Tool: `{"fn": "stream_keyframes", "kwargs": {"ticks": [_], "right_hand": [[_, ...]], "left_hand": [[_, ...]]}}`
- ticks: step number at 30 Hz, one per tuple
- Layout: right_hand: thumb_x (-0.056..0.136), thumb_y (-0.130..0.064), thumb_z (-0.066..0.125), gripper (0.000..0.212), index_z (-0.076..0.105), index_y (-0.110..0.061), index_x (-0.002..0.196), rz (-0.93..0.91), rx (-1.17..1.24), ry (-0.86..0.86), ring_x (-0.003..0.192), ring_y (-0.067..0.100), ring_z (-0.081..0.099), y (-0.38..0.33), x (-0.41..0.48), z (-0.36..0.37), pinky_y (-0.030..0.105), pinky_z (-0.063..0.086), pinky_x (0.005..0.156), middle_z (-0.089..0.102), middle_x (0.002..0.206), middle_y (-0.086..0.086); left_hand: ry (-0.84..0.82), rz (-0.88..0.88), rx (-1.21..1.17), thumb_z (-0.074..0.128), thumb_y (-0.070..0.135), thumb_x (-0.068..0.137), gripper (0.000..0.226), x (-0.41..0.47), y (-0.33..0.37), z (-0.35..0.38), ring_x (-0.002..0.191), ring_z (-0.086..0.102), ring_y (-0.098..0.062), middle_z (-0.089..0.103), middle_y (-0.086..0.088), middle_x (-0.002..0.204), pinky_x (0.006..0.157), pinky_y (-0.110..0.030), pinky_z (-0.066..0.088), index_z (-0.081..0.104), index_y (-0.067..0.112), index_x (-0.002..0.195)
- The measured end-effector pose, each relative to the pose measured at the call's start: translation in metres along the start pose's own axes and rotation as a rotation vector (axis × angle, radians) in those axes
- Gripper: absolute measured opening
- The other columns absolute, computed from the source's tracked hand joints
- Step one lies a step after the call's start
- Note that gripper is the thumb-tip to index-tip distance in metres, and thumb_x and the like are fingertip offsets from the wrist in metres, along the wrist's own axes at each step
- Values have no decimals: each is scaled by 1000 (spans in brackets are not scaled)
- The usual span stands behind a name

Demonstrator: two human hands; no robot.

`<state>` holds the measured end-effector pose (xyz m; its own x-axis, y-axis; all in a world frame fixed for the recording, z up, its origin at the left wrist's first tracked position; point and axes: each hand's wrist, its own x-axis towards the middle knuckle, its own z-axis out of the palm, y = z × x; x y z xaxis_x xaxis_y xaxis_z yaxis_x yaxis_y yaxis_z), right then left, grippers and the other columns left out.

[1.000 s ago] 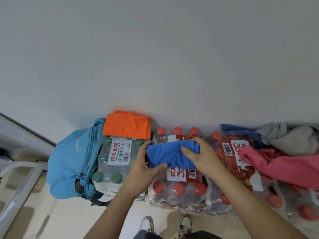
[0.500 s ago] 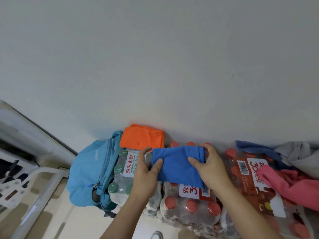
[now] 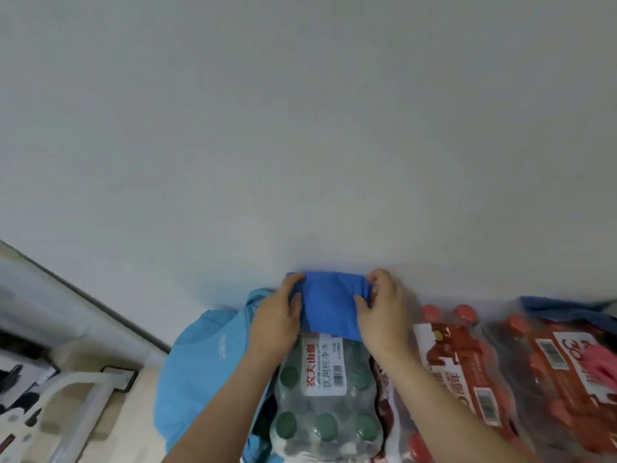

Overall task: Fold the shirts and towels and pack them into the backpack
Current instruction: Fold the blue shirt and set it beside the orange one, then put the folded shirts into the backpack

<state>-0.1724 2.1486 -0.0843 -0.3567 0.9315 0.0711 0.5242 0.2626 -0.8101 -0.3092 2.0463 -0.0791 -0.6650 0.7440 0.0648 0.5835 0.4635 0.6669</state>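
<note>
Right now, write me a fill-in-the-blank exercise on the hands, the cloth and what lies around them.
1. The left hand and the right hand together hold a folded cloth whose colour is ___.
2. The bottle pack under that cloth has caps coloured ___.
3. The backpack lies on that pack's ___ side.
4. The red-labelled packs on the other side have caps coloured ___.

Missing words: blue; green; left; red.

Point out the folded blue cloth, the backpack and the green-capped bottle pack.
folded blue cloth [image 3: 329, 307]: head view, its middle.
backpack [image 3: 200, 362]: head view, front panel.
green-capped bottle pack [image 3: 322, 367]: head view, white label.
</note>
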Motion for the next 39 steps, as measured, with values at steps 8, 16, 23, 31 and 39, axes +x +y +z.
{"fn": "stream_keyframes", "kwargs": {"ticks": [8, 16, 23, 31, 39], "right_hand": [[90, -32, 49, 34, 67, -15, 112, -432, -567, 28, 103, 22, 60, -4, -23, 17, 39, 53, 81, 64, 116, 4], [96, -43, 35, 55, 41, -16, 144, -254, -694, -254, 136, 17, 39, 0, -25, 15, 39, 31, 109, 40, 150, 0], [95, -32, 50, 42, 51, -15, 133, -256, -466, -104, 130, 23, 42, -29, -59, -6, 47, 34, 108, 48, 139, 4], [79, -16, 54, 34, 67, -12, 110, -348, -329, -309, 98, 24, 63, -35, -125, 40, 40, 52, 84, 67, 110, 2], [100, -22, 38, 51, 24, -18, 149, -223, -324, -609, 134, 15, 38, -60, -164, 75, 25, 30, 109, 31, 153, -4]], "left_hand": [[-212, -3, -151, 56, 22, 90, 35, 24, -18, -2, 86, 60, -22, 61, -2, 101, 74, -31, 44, 42, 32, 121], [-220, -23, -317, 59, 42, 69, 37, 36, -26, 0, 90, 59, -18, 59, -2, 106, 81, -43, 51, 47, 49, 104], [53, -34, -247, 64, 13, 82, 38, -17, -44, -45, 95, 55, -10, 52, 9, 103, 82, -29, 46, 53, 34, 112], [-182, -187, 172, 58, 21, 82, 27, -94, -103, -11, 97, 56, -30, 62, -8, 103, 79, -34, 39, 57, 17, 109], [275, -657, -997, 37, -2, 83, 22, -71, -133, -92, 72, 58, -22, 63, 4, 68, 66, -27, 49, 56, 8, 76]]}}
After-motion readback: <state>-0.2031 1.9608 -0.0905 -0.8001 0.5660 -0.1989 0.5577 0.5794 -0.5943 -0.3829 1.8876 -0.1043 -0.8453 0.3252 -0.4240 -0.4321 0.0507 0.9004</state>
